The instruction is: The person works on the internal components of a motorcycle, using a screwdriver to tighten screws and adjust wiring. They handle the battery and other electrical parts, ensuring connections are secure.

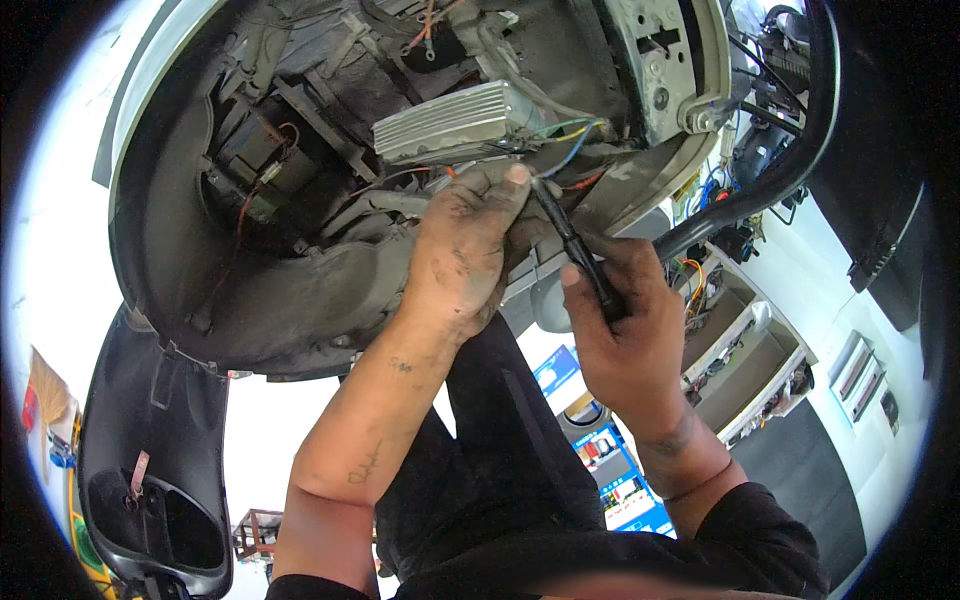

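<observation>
My right hand is wrapped round a black stick-shaped tool, which slants up and left to a slim end beside my left thumb; its exact kind does not show. Curled fingers and an upright thumb close my left hand next to that end. What it grips, if anything, is hidden behind the thumb. Just above both hands sits a silver finned metal box. Green, yellow and blue wires leave its right side and run close to the tool's upper end.
The open grey vehicle body shell curves round the work, with loose cables inside. A bent black tube passes on the right. Beyond it are drawers holding parts. A black seat-like part lies at lower left.
</observation>
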The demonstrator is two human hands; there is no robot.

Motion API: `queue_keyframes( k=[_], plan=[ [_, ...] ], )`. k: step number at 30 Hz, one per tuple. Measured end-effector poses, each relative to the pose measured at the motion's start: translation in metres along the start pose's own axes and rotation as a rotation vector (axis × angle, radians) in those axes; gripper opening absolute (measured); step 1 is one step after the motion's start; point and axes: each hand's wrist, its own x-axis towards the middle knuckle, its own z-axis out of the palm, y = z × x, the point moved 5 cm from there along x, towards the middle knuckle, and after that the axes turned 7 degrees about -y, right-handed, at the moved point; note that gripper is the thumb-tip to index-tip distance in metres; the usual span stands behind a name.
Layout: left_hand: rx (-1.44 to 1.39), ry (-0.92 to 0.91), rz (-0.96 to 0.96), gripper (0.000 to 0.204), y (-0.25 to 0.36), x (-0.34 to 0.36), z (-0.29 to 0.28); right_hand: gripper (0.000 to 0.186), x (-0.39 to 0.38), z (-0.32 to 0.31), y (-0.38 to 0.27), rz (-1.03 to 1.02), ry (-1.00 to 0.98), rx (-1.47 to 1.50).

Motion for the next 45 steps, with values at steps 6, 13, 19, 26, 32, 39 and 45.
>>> queue_keyframes(
  k=[6, 13, 19, 26, 32, 39, 45],
  plan=[
    [-0.121, 0.038, -0.043, 0.020, 0.002, 0.001, -0.003, 0.022, 0.011, 0.004, -0.012, -0.022, 0.044, -0.198],
    [-0.110, 0.058, 0.022, 0.021, 0.005, -0.002, -0.006, 0.018, 0.017, 0.002, -0.025, -0.026, -0.004, -0.358],
    [-0.121, 0.038, 0.010, 0.023, 0.004, 0.004, -0.005, 0.055, 0.007, 0.000, -0.031, -0.072, -0.170, -0.364],
    [-0.033, 0.165, 0.014, 0.027, 0.005, 0.002, -0.003, 0.055, 0.001, 0.013, -0.018, 0.010, -0.163, -0.126],
    [0.024, 0.116, -0.044, 0.026, 0.013, 0.006, -0.009, 0.053, -0.002, 0.019, -0.019, -0.015, -0.038, -0.066],
    [0.357, 0.182, -0.050, 0.030, 0.030, 0.004, -0.023, 0.055, -0.003, 0.022, -0.018, 0.048, -0.023, -0.043],
    [1.733, 0.025, 0.721, 0.051, 0.089, 0.008, -0.013, 0.055, -0.005, 0.032, -0.017, 0.123, 0.013, -0.056]
  ],
)
